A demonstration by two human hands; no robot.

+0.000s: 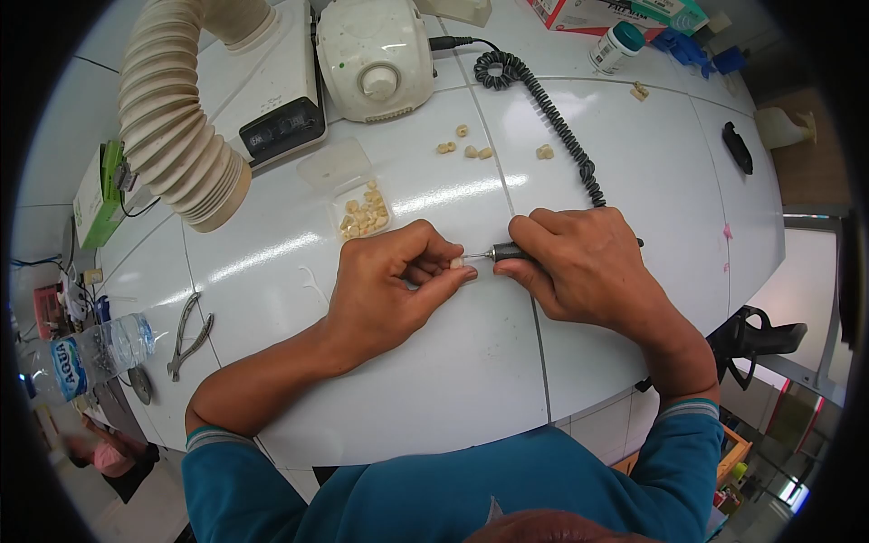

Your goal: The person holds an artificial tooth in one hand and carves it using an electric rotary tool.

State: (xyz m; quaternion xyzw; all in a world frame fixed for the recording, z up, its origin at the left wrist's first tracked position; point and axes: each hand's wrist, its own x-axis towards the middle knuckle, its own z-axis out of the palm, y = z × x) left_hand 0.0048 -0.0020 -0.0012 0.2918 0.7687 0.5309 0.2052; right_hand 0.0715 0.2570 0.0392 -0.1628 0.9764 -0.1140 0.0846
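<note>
My left hand (389,285) pinches a small off-white dental crown (457,262) between thumb and fingertips. My right hand (584,267) is wrapped around a black rotary handpiece (512,252), its thin metal bit (478,255) pointing left at the crown. Bit and crown meet or nearly meet; I cannot tell if they touch. Just beyond my left hand, an open clear plastic box (362,208) holds several cream-coloured crowns. More loose crowns (471,152) lie farther back on the white tabletop (434,389).
A ribbed suction hose (172,118) arches over the left side, beside a cream control unit (376,59). From it a black coiled cord (552,109) runs toward the handpiece. Pliers (188,337) and a water bottle (86,357) lie left. A person (113,452) sits beyond.
</note>
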